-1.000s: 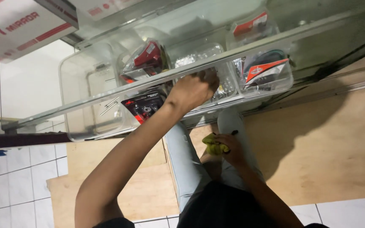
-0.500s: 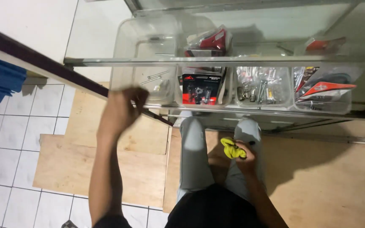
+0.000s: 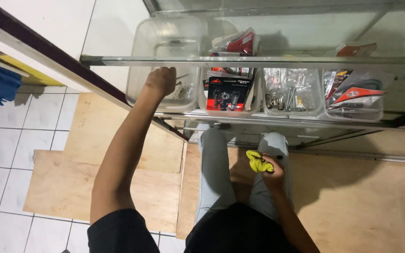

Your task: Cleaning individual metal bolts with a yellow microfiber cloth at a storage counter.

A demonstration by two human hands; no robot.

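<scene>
While left hand [image 3: 161,80] reaches closed-fisted against front wall of clear plastic storage bin [image 3: 139,86], upper left of frame, I judge bin light, rigid, slick; grip rim. Whether fingers grasp anything, cannot tell. Right hand [image 3: 272,169] clutches soft crumpled yellow cloth [image 3: 258,161], centre right.

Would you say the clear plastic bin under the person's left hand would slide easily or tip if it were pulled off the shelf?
The clear plastic bin looks nearly empty, with only a few small metal bits, so it is probably light. Its wide flat base suggests it would slide rather than tip. The left hand rests at its rim; thin walls may flex slightly.
</scene>
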